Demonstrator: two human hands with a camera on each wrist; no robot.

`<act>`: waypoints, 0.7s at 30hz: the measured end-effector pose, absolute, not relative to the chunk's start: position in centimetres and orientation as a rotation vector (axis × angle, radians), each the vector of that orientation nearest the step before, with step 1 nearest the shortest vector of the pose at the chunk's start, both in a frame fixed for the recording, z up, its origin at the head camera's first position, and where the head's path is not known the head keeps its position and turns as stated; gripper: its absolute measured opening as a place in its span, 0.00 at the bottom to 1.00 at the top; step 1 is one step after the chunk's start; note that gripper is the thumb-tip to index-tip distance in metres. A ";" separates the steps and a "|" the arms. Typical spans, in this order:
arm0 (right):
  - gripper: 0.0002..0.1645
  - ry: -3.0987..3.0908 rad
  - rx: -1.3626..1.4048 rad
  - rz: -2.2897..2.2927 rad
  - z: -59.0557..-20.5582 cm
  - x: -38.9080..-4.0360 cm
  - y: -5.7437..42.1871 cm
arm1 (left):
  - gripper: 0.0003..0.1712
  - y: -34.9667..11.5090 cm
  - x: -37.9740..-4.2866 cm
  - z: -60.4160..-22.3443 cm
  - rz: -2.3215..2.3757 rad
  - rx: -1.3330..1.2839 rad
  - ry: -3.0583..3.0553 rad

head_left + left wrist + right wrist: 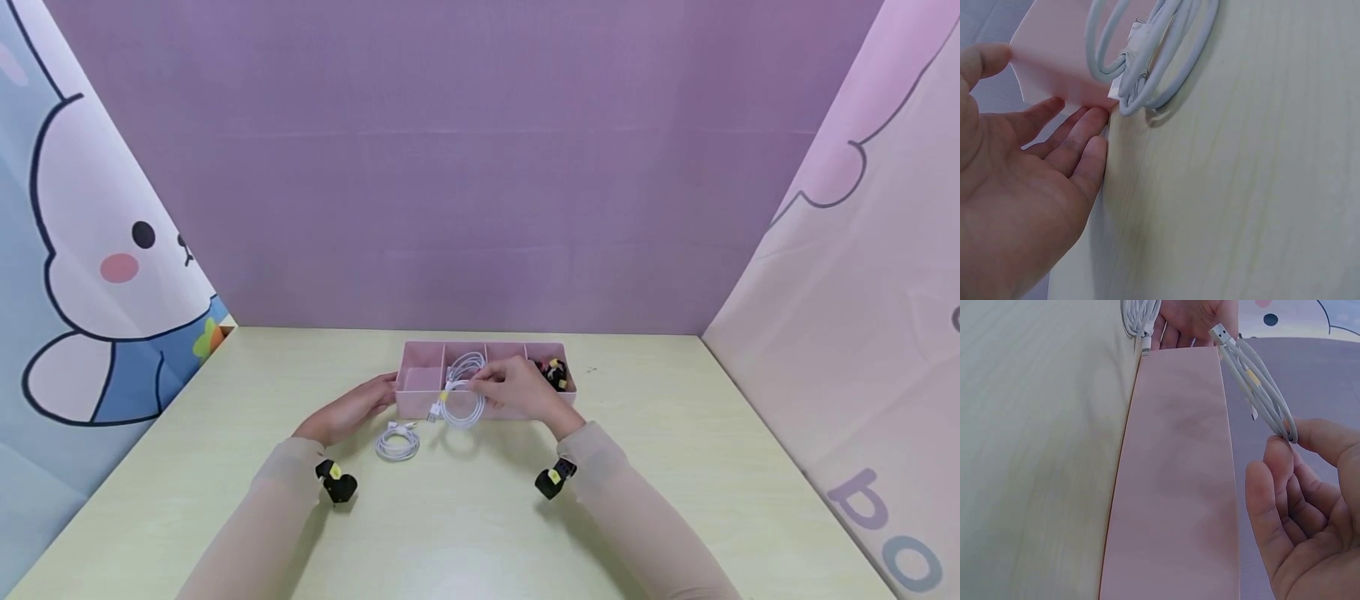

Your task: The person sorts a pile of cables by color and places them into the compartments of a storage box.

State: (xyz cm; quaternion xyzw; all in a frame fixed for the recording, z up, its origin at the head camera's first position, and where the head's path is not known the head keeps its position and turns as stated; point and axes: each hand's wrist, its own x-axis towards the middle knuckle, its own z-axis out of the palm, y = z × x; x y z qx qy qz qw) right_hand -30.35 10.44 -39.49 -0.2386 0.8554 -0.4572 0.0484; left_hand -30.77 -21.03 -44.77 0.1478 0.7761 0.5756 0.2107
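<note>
My right hand [517, 387] pinches a coiled white USB cable [462, 414] between thumb and fingertip. It holds the coil over the front rim of a pink divided box [412, 405]. The coil's yellow band [1252, 377] and metal USB plug [1220, 334] show in the right wrist view. At the box's left end my left hand [360, 408] rests with loosely extended fingers [1088, 128], its thumb by the top rim. A second coiled white cable [397, 443] lies on the table just in front of the box's left end.
Small dark items [557, 375] sit in the rightmost of the box's several compartments. The pale wooden table [660, 417] runs back to a purple backdrop [480, 167]. Printed cloth panels [120, 292] stand at both sides. Each wrist wears a small black camera [551, 481].
</note>
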 end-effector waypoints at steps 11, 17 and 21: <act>0.13 2.560 -0.707 -1.421 -39.0 -30.9 10.9 | 0.34 -20.9 -30.6 -44.7 1.584 0.403 2.174; 0.14 2.584 -0.682 -1.402 -38.6 -31.1 10.9 | 0.34 -20.9 -30.7 -44.7 1.598 0.406 2.162; 0.14 2.596 -0.666 -1.400 -38.5 -31.3 11.0 | 0.34 -20.9 -30.7 -44.8 1.606 0.414 2.154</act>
